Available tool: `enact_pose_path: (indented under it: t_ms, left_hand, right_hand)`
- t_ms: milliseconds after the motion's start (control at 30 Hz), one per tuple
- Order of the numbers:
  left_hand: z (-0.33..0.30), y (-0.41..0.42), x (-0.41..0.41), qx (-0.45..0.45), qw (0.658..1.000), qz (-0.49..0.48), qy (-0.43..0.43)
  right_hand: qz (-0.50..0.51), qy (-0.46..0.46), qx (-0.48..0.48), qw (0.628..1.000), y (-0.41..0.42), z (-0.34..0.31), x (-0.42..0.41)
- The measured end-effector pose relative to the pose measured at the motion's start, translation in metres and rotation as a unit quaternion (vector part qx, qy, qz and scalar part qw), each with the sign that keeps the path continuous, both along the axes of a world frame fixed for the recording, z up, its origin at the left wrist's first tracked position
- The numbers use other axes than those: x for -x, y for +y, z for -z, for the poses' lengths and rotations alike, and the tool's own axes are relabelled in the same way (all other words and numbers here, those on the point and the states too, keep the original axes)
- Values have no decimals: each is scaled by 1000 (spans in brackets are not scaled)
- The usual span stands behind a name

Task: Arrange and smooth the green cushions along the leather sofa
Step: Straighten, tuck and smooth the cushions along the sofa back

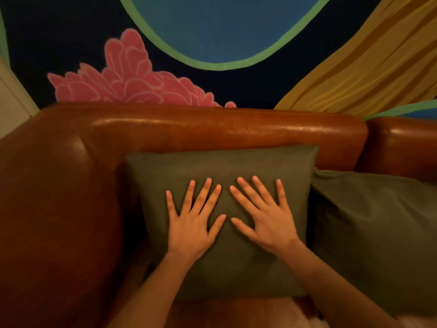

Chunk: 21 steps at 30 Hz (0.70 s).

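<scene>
- Left hand (192, 223) and right hand (264, 218) lie flat, fingers spread, side by side on the square dark-green fabric cushion (222, 166).
- That cushion leans against the brown leather sofa's (212, 129) backrest, beside its left armrest.
- A second green cushion (378, 221) touches its right edge.
- A painted mural wall (132, 76) rises behind.

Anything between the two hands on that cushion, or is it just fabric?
Just fabric. In the head view, the left hand and right hand lie flat on the green cushion, with only bare cushion between their thumbs.
</scene>
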<state>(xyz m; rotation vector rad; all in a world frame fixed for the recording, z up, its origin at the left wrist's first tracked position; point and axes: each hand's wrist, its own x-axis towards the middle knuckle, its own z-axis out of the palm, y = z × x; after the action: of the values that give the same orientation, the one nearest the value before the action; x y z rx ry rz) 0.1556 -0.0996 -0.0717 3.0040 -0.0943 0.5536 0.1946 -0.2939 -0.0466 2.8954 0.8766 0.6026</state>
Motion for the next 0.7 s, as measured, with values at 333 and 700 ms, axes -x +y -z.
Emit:
enact_pose_path:
  t_ms: [333, 700]
  left_hand:
    - [9, 8, -25, 19, 999, -28, 22]
    - [6, 7, -11, 16, 999, -30, 17]
  right_hand:
    - [-3, 21, -30, 999, -3, 8, -23]
    - [63, 39, -60, 995, -18, 6, -12]
